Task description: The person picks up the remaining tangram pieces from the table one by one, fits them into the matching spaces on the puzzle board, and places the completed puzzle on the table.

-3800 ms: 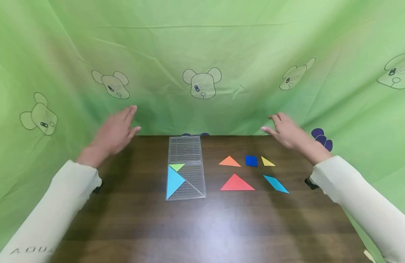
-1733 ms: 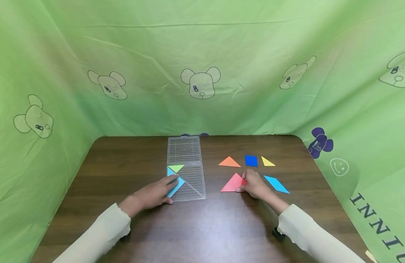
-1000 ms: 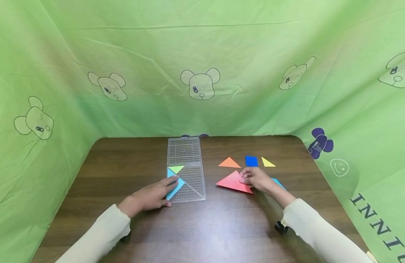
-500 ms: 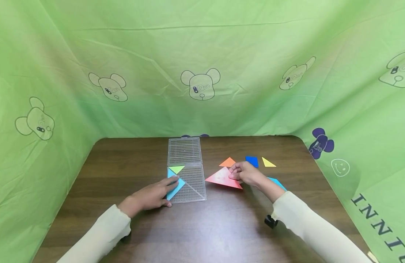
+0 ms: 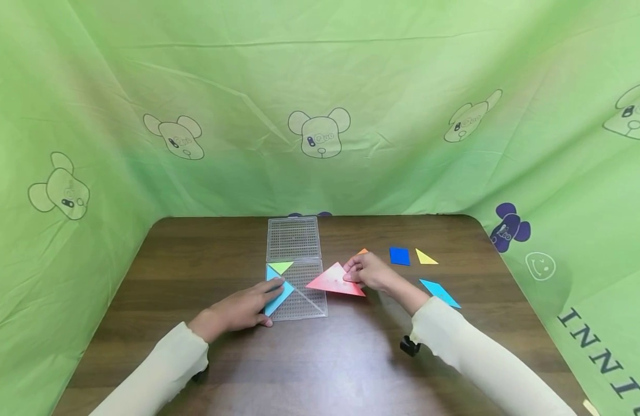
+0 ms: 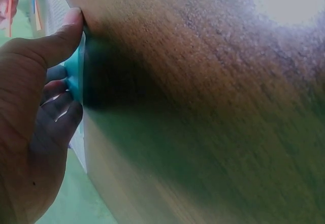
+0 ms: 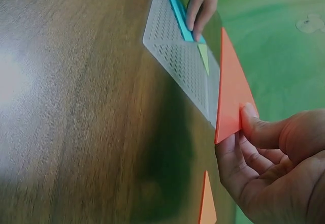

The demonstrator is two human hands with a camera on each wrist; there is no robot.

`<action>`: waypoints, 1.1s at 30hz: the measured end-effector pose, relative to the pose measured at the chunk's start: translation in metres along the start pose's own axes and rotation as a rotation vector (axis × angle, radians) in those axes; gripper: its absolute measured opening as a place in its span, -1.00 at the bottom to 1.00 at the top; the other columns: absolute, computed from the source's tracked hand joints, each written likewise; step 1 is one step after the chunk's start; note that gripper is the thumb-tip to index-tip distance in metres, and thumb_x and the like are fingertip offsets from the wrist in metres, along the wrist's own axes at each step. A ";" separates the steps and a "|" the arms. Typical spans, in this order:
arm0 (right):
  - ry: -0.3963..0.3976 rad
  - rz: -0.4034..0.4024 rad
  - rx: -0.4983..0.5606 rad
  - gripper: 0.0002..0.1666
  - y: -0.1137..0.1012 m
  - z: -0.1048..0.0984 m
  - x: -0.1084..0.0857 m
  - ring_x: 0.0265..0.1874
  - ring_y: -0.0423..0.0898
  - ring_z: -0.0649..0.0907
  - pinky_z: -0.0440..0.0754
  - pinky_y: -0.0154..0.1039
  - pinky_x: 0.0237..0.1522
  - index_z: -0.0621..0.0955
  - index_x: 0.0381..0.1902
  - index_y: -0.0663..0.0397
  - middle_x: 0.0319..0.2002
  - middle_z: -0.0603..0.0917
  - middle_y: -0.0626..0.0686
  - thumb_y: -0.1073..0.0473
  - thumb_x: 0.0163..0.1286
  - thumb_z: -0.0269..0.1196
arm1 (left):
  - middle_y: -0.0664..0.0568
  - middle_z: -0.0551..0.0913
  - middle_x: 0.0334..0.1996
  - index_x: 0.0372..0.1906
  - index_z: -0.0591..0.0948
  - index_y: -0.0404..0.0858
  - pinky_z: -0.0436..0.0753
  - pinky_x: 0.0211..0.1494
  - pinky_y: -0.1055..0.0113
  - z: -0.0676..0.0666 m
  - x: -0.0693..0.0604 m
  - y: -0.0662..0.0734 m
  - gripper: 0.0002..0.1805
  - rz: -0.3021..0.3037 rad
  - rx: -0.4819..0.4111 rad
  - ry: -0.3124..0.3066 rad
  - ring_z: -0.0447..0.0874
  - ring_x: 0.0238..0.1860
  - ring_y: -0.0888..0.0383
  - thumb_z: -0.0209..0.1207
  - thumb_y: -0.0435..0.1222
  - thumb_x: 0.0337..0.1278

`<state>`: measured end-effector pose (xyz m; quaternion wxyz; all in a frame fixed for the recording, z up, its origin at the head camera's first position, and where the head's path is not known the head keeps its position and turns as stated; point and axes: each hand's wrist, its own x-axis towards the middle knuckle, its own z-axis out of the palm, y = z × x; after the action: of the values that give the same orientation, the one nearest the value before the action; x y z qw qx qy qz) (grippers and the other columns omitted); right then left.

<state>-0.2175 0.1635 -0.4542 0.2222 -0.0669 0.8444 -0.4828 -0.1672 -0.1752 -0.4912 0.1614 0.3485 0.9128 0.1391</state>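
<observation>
A clear hinged tangram case (image 5: 315, 271) lies unfolded on the table. Its near half carries a large light-blue triangle (image 5: 278, 301) and a small light-green triangle (image 5: 282, 267). My left hand (image 5: 242, 306) rests on the light-blue triangle with extended fingers, its thumb by the case's near left corner. Between thumb and fingers, my right hand (image 5: 369, 271) pinches a large red triangle (image 5: 332, 280) by its right side. In the right wrist view the red triangle (image 7: 233, 92) is held above the table, tilted. Its left tip overlaps the case's right edge in the head view.
Behind the right hand an orange triangle (image 5: 363, 251) is mostly hidden. A dark-blue square (image 5: 400, 256), a yellow triangle (image 5: 426, 257) and a blue parallelogram (image 5: 441, 293) lie on the right of the table (image 5: 351, 358). Green printed cloth (image 5: 320, 75) surrounds the table's back and sides.
Both hands came down from the air; the left settled on the light-blue triangle. The right picked up the red triangle and carried it left to the case's edge, uncovering the parallelogram.
</observation>
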 end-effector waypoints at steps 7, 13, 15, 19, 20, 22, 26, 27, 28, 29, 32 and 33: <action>-0.010 0.038 0.034 -0.84 -0.004 0.018 0.009 -0.47 -0.22 0.61 0.72 -0.34 -0.39 0.65 -0.17 0.42 -0.41 0.66 0.05 0.41 0.33 0.36 | -0.13 0.08 0.65 0.57 0.23 -0.35 0.38 0.51 -0.07 -0.001 0.000 0.000 -0.11 0.000 0.005 -0.003 0.10 0.62 -0.19 0.33 -0.08 0.29; -0.013 0.043 0.013 -0.87 -0.011 0.034 0.014 -0.47 -0.19 0.62 0.72 -0.31 -0.41 0.68 -0.20 0.37 -0.42 0.68 0.06 0.40 0.33 0.38 | -0.13 0.08 0.65 0.57 0.23 -0.35 0.40 0.50 -0.07 -0.001 0.000 0.000 -0.10 0.003 0.006 0.003 0.12 0.62 -0.20 0.34 -0.08 0.28; -0.019 0.041 0.011 -0.88 -0.013 0.038 0.015 -0.48 -0.19 0.62 0.71 -0.33 -0.42 0.68 -0.21 0.36 -0.43 0.68 0.06 0.39 0.33 0.38 | -0.12 0.08 0.65 0.57 0.23 -0.35 0.40 0.50 -0.07 -0.001 0.000 0.000 -0.09 0.003 0.002 0.006 0.12 0.62 -0.19 0.35 -0.08 0.28; -0.042 0.041 0.030 -0.90 -0.015 0.047 0.017 -0.50 -0.20 0.61 0.66 -0.37 -0.45 0.68 -0.22 0.36 -0.45 0.67 0.04 0.43 0.32 0.37 | -0.11 0.08 0.65 0.57 0.23 -0.36 0.40 0.50 -0.08 0.000 0.000 -0.001 -0.09 0.000 -0.009 0.010 0.11 0.62 -0.19 0.36 -0.08 0.26; -0.049 0.041 0.035 -0.91 -0.015 0.049 0.017 -0.50 -0.20 0.60 0.65 -0.38 -0.46 0.67 -0.22 0.36 -0.46 0.66 0.04 0.43 0.32 0.36 | -0.11 0.09 0.65 0.57 0.23 -0.35 0.40 0.50 -0.08 0.000 0.000 -0.001 -0.09 -0.001 -0.012 0.011 0.11 0.62 -0.20 0.36 -0.08 0.26; -0.059 0.042 0.039 -0.91 -0.015 0.054 0.017 -0.52 -0.21 0.60 0.64 -0.39 -0.47 0.67 -0.23 0.36 -0.47 0.66 0.03 0.44 0.31 0.36 | -0.09 0.09 0.65 0.57 0.23 -0.34 0.40 0.50 -0.08 0.001 0.000 -0.001 -0.08 -0.007 -0.020 0.011 0.11 0.62 -0.19 0.37 -0.07 0.25; -0.067 0.030 0.019 -0.90 -0.016 0.062 0.018 -0.53 -0.23 0.59 0.64 -0.39 -0.48 0.68 -0.23 0.36 -0.48 0.67 0.02 0.42 0.31 0.38 | -0.07 0.08 0.66 0.58 0.23 -0.31 0.41 0.50 -0.07 0.001 0.000 -0.002 -0.07 -0.016 -0.028 0.011 0.11 0.62 -0.18 0.38 -0.06 0.24; -0.068 0.026 0.013 -0.90 -0.017 0.064 0.018 -0.53 -0.23 0.59 0.64 -0.39 -0.48 0.68 -0.24 0.36 -0.47 0.67 0.03 0.42 0.31 0.39 | -0.07 0.08 0.66 0.58 0.23 -0.31 0.41 0.50 -0.07 0.001 0.001 -0.002 -0.07 -0.017 -0.030 0.011 0.11 0.62 -0.18 0.38 -0.06 0.24; -0.068 0.020 0.000 -0.90 -0.017 0.065 0.019 -0.53 -0.23 0.59 0.65 -0.39 -0.49 0.69 -0.24 0.35 -0.47 0.68 0.03 0.41 0.30 0.39 | -0.07 0.08 0.66 0.58 0.23 -0.31 0.41 0.50 -0.07 0.001 0.001 -0.002 -0.07 -0.020 -0.032 0.009 0.11 0.62 -0.18 0.38 -0.07 0.23; -0.070 0.019 -0.004 -0.89 -0.018 0.067 0.019 -0.53 -0.23 0.59 0.65 -0.38 -0.48 0.69 -0.24 0.35 -0.47 0.68 0.04 0.41 0.30 0.40 | -0.07 0.08 0.66 0.58 0.23 -0.31 0.41 0.50 -0.07 0.000 0.001 -0.002 -0.06 -0.023 -0.033 0.007 0.11 0.62 -0.18 0.38 -0.07 0.23; -0.077 0.021 -0.025 -0.89 -0.019 0.071 0.019 -0.52 -0.22 0.60 0.66 -0.38 -0.47 0.69 -0.24 0.33 -0.45 0.69 0.04 0.40 0.29 0.41 | -0.07 0.08 0.66 0.58 0.23 -0.31 0.41 0.49 -0.07 0.000 0.001 -0.002 -0.06 -0.028 -0.037 0.002 0.11 0.62 -0.18 0.39 -0.06 0.22; -0.079 0.025 -0.028 -0.89 -0.019 0.072 0.019 -0.52 -0.22 0.60 0.66 -0.37 -0.47 0.69 -0.24 0.32 -0.45 0.69 0.05 0.40 0.29 0.41 | -0.06 0.08 0.66 0.58 0.23 -0.30 0.41 0.50 -0.06 0.000 0.002 -0.002 -0.06 -0.032 -0.040 -0.002 0.10 0.63 -0.17 0.39 -0.06 0.22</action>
<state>-0.2049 0.0904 -0.4756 0.2603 -0.0784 0.8425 -0.4650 -0.1695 -0.1756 -0.4919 0.1713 0.3308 0.9151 0.1543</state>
